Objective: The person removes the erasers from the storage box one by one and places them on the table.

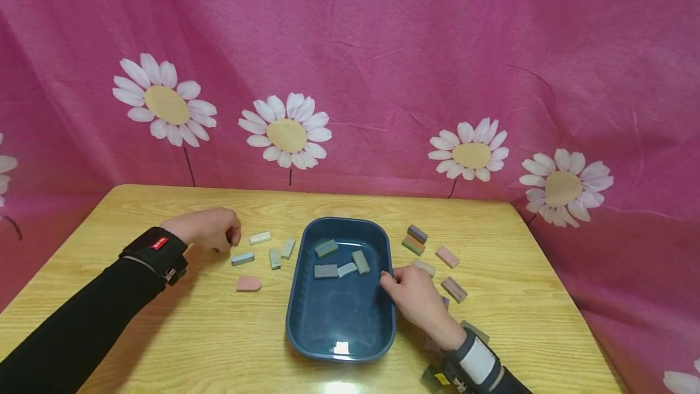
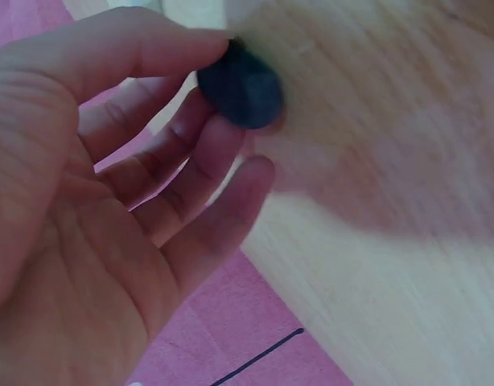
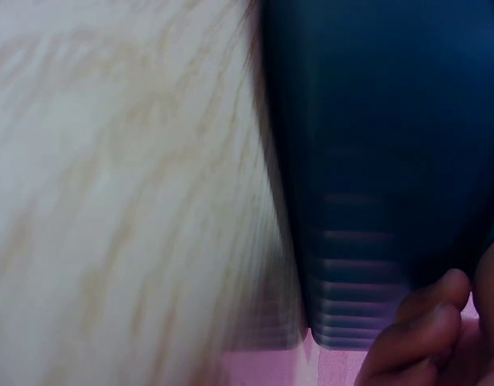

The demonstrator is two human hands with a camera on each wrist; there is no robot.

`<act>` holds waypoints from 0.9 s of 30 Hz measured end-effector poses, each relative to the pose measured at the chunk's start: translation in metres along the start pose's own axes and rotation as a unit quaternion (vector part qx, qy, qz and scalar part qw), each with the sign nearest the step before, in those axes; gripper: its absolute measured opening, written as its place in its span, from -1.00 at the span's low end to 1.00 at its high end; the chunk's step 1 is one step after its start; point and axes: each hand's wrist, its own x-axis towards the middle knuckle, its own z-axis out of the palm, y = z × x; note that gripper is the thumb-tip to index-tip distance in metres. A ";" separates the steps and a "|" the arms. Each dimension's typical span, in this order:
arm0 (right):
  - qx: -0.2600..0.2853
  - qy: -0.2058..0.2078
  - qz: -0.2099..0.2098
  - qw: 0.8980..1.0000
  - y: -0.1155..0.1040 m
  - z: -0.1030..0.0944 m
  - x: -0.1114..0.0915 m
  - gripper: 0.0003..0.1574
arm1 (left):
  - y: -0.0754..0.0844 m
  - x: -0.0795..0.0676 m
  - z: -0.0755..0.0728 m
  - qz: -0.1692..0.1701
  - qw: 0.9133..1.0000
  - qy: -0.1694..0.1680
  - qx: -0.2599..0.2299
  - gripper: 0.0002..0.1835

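My left hand (image 1: 210, 228) is at the left part of the table, beside a small white block (image 1: 259, 238) and a light blue block (image 1: 242, 258). In the left wrist view its thumb and fingertips pinch a small dark piece with a rounded end (image 2: 243, 88). My right hand (image 1: 418, 300) grips the right rim of a dark blue plastic tray (image 1: 339, 315), thumb over the edge; the right wrist view shows curled fingers (image 3: 424, 326) against the tray's outer wall. Inside the tray lie a green block (image 1: 326, 248), a grey block (image 1: 325, 271) and a couple of pale ones.
Left of the tray are a pink round-ended block (image 1: 248, 284) and two pale blocks. To its right lie several more, among them a purple block (image 1: 417, 234), a pink block (image 1: 448, 257) and a brown block (image 1: 454, 289). A pink flowered cloth (image 1: 377, 78) hangs behind the table.
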 end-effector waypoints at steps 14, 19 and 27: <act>0.004 -0.004 0.007 1.000 -0.001 0.001 0.000 -0.45 | 0.069 0.021 -0.023 0.102 0.990 0.053 0.079 -0.85; 0.005 -0.007 0.006 1.000 -0.001 0.002 0.000 -0.44 | 0.104 0.031 -0.024 0.148 0.982 0.051 0.109 -0.84; -0.004 -0.001 -0.004 1.000 0.000 0.001 0.000 -0.44 | 0.158 0.059 -0.016 0.205 0.966 0.038 0.152 -0.86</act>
